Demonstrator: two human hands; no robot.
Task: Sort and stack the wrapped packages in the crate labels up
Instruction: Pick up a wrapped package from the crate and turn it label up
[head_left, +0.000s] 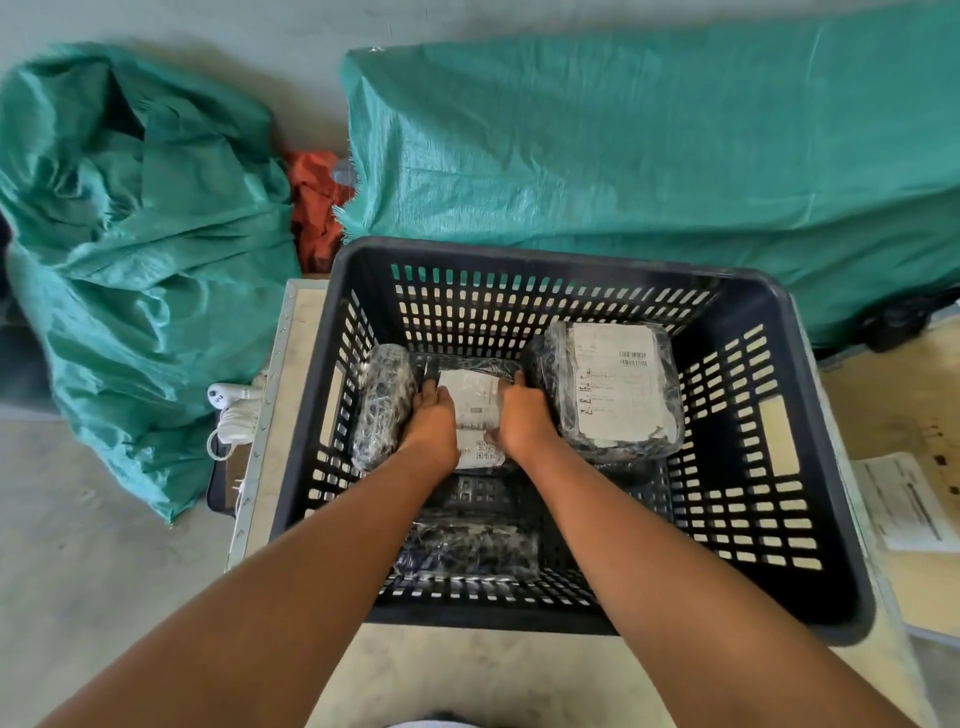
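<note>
A black slatted plastic crate (810, 467) stands on a table and holds several packages in black wrap. My left hand (434, 423) and my right hand (522, 418) grip the two sides of a middle package (475, 410), its white label facing up. A larger package (615, 387) with a white barcode label up lies to the right, touching my right hand. A dark rolled package (382, 410) with no label showing lies along the crate's left wall. Another dark package (467, 545) lies near the front wall, between my forearms.
A crumpled green woven sack (130, 260) lies on the floor at left, and a green tarp (649, 156) covers something behind the crate. An orange cloth (314, 208) sits between them. A white power strip (234, 410) hangs by the table's left edge. Papers (909, 501) lie at right.
</note>
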